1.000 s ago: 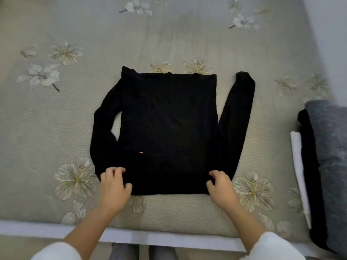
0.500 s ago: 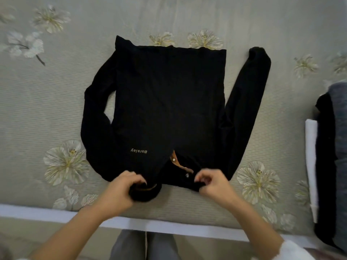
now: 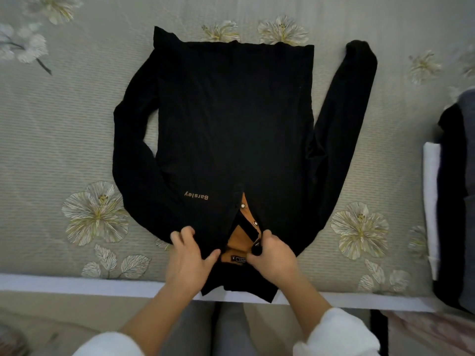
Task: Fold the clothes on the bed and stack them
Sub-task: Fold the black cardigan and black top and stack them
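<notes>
Left hand (image 3: 189,255) grips the shirt (image 3: 231,119) at the neck, fingers curled into the black fabric and thumb laid across it toward the opening. Right hand (image 3: 275,260) pinches the opposite edge of the placket (image 3: 240,233), where the tan lining and small buttons show. The two hands sit close together either side of the neck opening. The shirt lies face up on the bed (image 3: 51,150), long axis running 12 to 6 o'clock: hem at 12, collar (image 3: 239,281) at 6, draped over the near bed edge below the hands. The 9 o'clock sleeve (image 3: 131,140) bows outward beside the body. The 3 o'clock sleeve (image 3: 344,129) angles away, with its cuff near 1 o'clock. A stack (image 3: 452,201) of folded items rests on the bed at 3 o'clock, well apart from the shirt. The right hand is the nearer one to it. The garment extends from both hands toward 12 o'clock, so any lengthwise fold would probably carry the collar end away from the person. Each sleeve lies on its own hand's side for a fold toward the centre line. Compared with one second ago, the near end is no longer a plain straight edge held at its two corners. The hands have closed in from those corners to the centre, the logo and placket have come into view, and the collar has been drawn out over the bed edge.
</notes>
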`<state>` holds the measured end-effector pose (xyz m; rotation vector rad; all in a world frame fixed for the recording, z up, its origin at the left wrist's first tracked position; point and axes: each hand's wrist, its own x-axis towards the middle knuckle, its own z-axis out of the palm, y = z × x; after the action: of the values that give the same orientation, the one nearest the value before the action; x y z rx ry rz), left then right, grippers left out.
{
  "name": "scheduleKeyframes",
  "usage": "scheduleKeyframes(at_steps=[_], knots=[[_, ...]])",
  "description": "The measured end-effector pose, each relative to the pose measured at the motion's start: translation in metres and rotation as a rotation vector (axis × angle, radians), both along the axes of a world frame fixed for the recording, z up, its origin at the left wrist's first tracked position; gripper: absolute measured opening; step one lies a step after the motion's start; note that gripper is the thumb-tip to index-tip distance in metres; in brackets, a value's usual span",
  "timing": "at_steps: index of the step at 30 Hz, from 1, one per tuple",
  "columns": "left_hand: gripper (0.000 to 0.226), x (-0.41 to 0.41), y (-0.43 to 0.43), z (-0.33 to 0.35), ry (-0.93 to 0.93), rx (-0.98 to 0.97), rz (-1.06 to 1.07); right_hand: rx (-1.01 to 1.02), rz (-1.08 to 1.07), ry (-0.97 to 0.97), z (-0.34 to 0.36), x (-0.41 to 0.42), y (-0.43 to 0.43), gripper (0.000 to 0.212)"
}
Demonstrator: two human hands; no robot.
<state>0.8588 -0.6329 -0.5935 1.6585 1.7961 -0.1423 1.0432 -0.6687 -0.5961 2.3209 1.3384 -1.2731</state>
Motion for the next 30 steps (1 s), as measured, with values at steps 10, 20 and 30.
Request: scheduleKeyframes(at_steps=[10,20,30], knots=[[0.034,-0.005,-0.002,0.016,-0.449,-0.405,0.929,-0.188,-0.304,0.528,0.022,0.019,-0.008,0.015],[0.062,0.085,0.021,0.017,-0.051,0.270,0.100,0.397,-1.028,0.134,0.005,0.168,0.056,0.009],[0.067,0.226,0.029,-0.064,-0.026,0.146,-0.385,0.593,-0.856,0.010,-0.034,0.255,0.148,0.056]])
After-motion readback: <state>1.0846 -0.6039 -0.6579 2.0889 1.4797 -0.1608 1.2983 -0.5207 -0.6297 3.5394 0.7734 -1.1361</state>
